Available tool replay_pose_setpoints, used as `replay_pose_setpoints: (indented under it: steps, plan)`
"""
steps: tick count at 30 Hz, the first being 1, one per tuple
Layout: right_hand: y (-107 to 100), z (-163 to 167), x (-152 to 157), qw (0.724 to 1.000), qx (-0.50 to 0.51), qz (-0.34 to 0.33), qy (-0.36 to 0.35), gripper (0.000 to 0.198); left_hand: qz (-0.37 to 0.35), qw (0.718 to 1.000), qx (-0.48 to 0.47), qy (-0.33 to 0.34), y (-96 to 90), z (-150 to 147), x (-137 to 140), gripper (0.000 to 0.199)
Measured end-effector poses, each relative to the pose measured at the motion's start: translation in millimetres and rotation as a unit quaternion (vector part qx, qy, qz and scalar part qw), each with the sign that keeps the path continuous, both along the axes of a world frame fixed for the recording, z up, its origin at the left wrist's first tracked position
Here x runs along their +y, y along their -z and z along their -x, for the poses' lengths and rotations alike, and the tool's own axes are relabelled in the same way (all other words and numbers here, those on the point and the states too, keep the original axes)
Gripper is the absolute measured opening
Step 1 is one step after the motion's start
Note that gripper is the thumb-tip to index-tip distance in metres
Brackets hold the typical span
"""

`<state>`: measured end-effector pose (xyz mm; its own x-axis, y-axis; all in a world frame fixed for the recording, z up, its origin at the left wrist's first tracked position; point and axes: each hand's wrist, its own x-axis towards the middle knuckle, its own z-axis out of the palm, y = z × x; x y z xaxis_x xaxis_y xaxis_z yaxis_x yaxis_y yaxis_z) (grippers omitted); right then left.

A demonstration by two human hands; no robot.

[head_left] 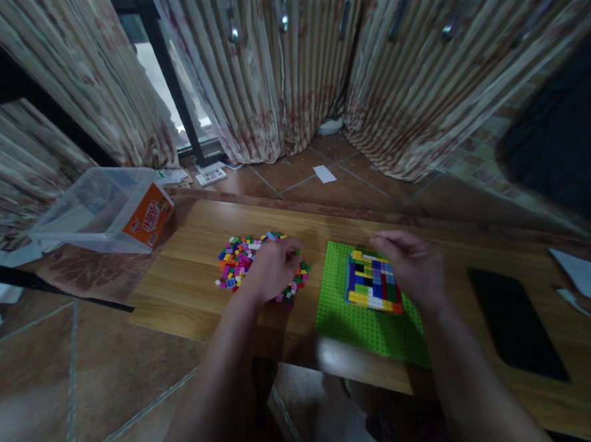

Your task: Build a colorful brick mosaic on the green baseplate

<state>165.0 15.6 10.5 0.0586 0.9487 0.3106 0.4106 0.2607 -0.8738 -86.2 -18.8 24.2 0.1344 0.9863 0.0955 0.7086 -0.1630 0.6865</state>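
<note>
A multicoloured pile of small toy building bricks (pixel 237 254) lies on the wooden table. My left hand (pixel 273 269) is over the right part of the pile, its fingers curled together; whatever they may hold is hidden. To the right, a green studded baseplate (pixel 333 305) carries a low rectangular block of built-up bricks (pixel 372 280) in yellow, blue, red, white and other colours. My right hand (pixel 416 267) is above the right side of this build, thumb and fingers pinched near its far right corner. Any brick in that pinch is too small to make out.
A clear plastic bin (pixel 95 213) with an orange label stands beyond the table's left end. On the wooden table (pixel 179 288), a dark flat object (pixel 516 321) lies right of the baseplate, with a white cable (pixel 586 306) and paper (pixel 586 273) farther right. Curtains (pixel 277 82) hang behind.
</note>
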Motion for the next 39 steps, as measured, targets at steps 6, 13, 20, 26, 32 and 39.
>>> replay_pose_setpoints:
  steps: [6, 13, 20, 26, 32, 39]
  plan:
    - [-6.0, 17.4, -14.2, 0.992, -0.053, -0.002, -0.117, 0.018, 0.011, 0.99, -0.135, 0.05, 8.4, -39.3, 1.3, 0.026]
    - [-4.6, 16.4, -15.5, 0.986, -0.076, -0.002, -0.149, 0.018, 0.006, 0.984, -0.174, 0.036, 13.2, -53.4, 4.6, 0.028]
    - [-11.8, 14.8, -18.0, 0.957, -0.102, -0.011, -0.271, 0.028, 0.019, 0.969, -0.233, 0.075, 19.1, -58.7, 4.8, 0.031]
    - [-11.1, 9.8, -18.3, 0.959, -0.106, -0.009, -0.262, 0.024, 0.071, 0.929, -0.356, 0.076, 23.3, -62.5, 6.4, 0.042]
    - [-11.2, 12.2, -19.2, 0.965, -0.094, -0.002, -0.246, 0.02, 0.126, 0.872, -0.47, 0.051, 22.1, -62.0, 7.7, 0.044]
    - [-14.8, 17.4, -23.1, 0.958, -0.121, 0.021, -0.261, 0.019, 0.157, 0.873, -0.462, 0.028, 12.5, -57.2, 4.5, 0.056]
